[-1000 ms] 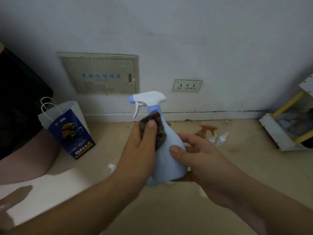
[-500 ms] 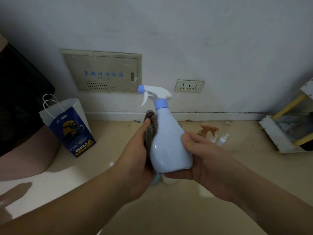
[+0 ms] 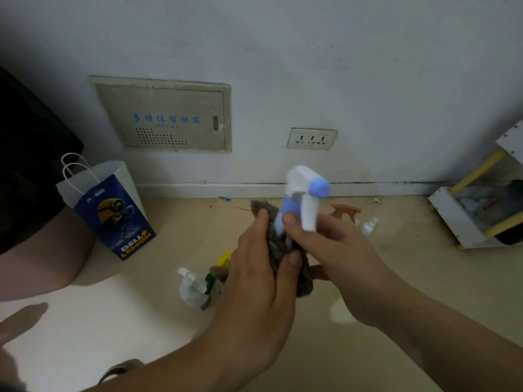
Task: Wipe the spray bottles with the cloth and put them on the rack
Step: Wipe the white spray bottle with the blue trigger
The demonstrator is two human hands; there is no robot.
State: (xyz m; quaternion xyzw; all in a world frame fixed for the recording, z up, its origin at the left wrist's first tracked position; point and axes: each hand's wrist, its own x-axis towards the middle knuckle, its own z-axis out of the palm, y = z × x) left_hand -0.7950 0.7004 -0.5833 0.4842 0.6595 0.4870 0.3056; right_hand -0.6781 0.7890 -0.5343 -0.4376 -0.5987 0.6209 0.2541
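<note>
Plastic gives the spray bottle (image 3: pixel 300 188) a light, smooth, fairly stiff shell, so it probably slips easily under a rubbing cloth. The neck below the head looks the safest place to hold it, since the trigger would give way under pressure. The cloth (image 3: pixel 304 281) is soft and bunches readily round the body.

The bottle is held in the air above the floor (image 3: pixel 396 292), in front of the wall and well apart from the rack (image 3: pixel 458 222) at the right edge. Its long axis stands close to upright, head on top. The blue nozzle tip seems to point right and slightly toward the camera, with the white trigger hanging below it.

The left hand (image 3: pixel 254 278) is clenched round the cloth, pressing it against the bottle's body, which is mostly hidden. The right hand (image 3: pixel 339 250) grasps the bottle near the neck, thumb in front. Its other fingers are out of sight behind, so their curl is a guess.
</note>
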